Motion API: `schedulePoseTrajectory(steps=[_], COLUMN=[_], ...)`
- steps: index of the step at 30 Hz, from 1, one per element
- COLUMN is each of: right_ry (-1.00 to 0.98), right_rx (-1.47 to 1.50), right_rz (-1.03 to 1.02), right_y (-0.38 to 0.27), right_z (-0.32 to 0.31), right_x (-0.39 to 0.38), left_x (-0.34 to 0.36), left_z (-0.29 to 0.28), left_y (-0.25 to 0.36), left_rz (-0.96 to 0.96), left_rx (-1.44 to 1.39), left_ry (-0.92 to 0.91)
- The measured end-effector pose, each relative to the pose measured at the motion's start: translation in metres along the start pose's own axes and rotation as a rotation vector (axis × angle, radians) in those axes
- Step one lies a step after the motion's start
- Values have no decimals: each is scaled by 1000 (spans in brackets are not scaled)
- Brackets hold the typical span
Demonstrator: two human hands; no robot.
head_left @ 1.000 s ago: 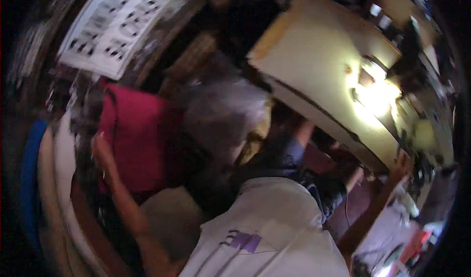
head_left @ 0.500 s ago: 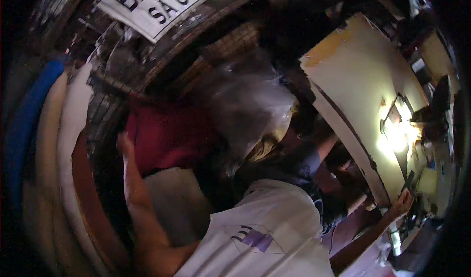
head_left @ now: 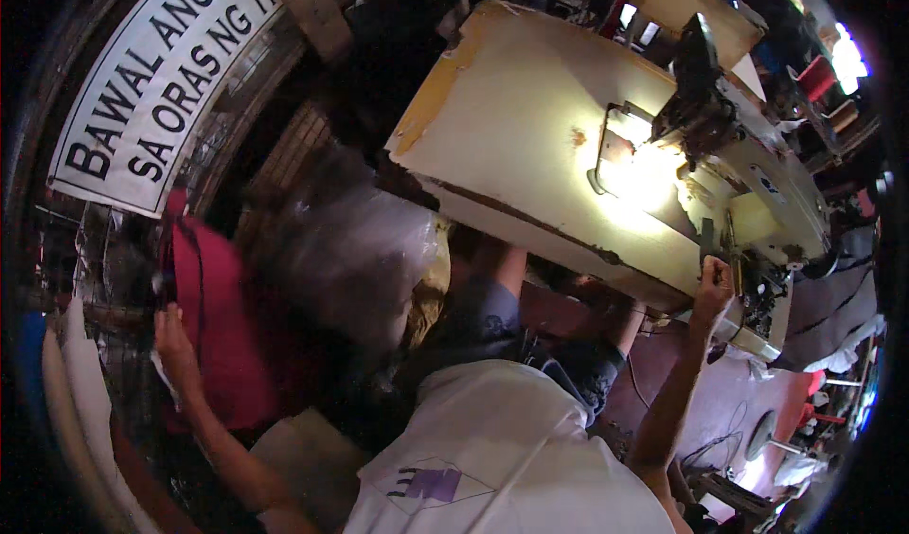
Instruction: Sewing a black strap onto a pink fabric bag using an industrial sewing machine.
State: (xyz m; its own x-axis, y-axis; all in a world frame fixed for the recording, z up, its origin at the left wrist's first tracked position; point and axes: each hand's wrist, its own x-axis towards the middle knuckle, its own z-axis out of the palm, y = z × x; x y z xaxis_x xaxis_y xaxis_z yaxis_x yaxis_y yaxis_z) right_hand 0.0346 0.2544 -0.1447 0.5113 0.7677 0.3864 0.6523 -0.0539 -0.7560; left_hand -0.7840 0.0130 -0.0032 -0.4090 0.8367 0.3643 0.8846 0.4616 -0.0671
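On the left, my left hand (head_left: 175,349) is at the edge of a dark red cloth piece (head_left: 222,316) with a black line along it. The fingers look closed on that edge, though blur and dim light hide the grip. The cloth stands up above the hand, its far side smeared by motion. Over at the right, my right hand (head_left: 716,290) is closed round a narrow dark strip (head_left: 707,238), whose kind I cannot make out. This hand is at the near edge of a worn cream table (head_left: 530,108), beside a pale sewing machine (head_left: 772,198).
Bright lamplight falls on the table near a bent metal frame (head_left: 606,151). A cloudy plastic bag (head_left: 346,240) stands between the cloth and the table. Rolled or stacked sheets (head_left: 80,382) rise at the left edge. A white sign (head_left: 142,108) hangs at upper left. Cables (head_left: 724,444) lie on the floor.
The view has turned to the right, bringing more of the sewing machine in. My left hand and the red cloth have come up closer to the sign. My right hand still holds the dark strip.
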Motion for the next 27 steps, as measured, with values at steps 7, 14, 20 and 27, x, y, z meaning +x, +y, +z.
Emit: schedulePoseTrajectory(steps=[7, 14, 20, 27], right_ry=[42, 44, 89, 45], right_rx=[73, 167, 115, 67], right_rz=[-49, 141, 142, 201], right_y=[-18, -44, -43, -51], right_z=[-1, -1, 0, 2], right_x=[-7, -15, -17, -15], left_x=[112, 273, 313, 247], left_z=[-145, -152, 25, 139], left_y=[110, 304, 511, 634], left_rz=[506, 1022, 1132, 997], left_rx=[65, -368, -302, -794], left_ry=[373, 480, 269, 47])
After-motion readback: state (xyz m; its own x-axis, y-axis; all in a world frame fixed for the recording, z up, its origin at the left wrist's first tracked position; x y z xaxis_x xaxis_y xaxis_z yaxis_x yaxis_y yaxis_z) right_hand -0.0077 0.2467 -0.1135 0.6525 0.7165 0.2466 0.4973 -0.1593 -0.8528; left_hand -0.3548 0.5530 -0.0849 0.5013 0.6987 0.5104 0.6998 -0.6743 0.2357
